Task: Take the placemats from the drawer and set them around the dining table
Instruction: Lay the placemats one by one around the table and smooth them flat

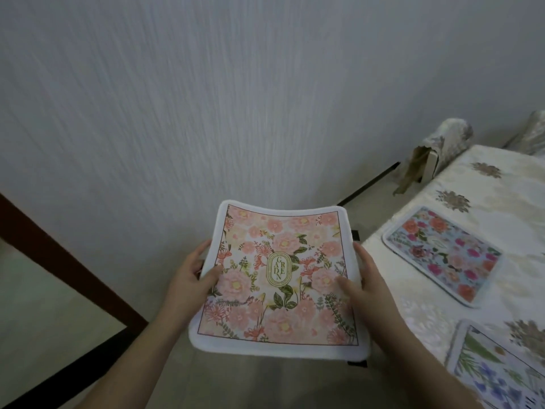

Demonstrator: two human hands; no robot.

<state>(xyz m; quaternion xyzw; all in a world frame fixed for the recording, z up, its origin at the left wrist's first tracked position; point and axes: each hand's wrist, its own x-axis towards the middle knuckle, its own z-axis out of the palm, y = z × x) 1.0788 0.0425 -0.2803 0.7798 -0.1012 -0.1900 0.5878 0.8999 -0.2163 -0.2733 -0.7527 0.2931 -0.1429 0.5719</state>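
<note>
A pink floral placemat point(278, 278) with a white border and a green oval badge reading "GARDEN" at its centre is held in the air in front of a pale textured wall point(206, 98), above the floor and to the left of the desk point(501, 178). The left hand point(193, 271) grips its left edge, thumb lying on the printed face and the other fingers curled underneath. The right hand point(361, 280) grips the right edge the same way, thumb point(345, 286) pressed flat on the print, the remaining fingers hidden beneath the mat. The mat sags slightly between the two hands. The desk is covered by a cream cloth with brownish flower motifs, and two more placemats lie flat on it: a blue one with red and pink flowers point(443, 255) near the desk's left edge, and a blue-and-green floral one point(495, 370) closer in, partly cut off by the frame. A chair back under a patterned cover point(442, 146) stands at the desk's far side. A dark brown wooden edge point(67, 261) crosses the lower left.
</note>
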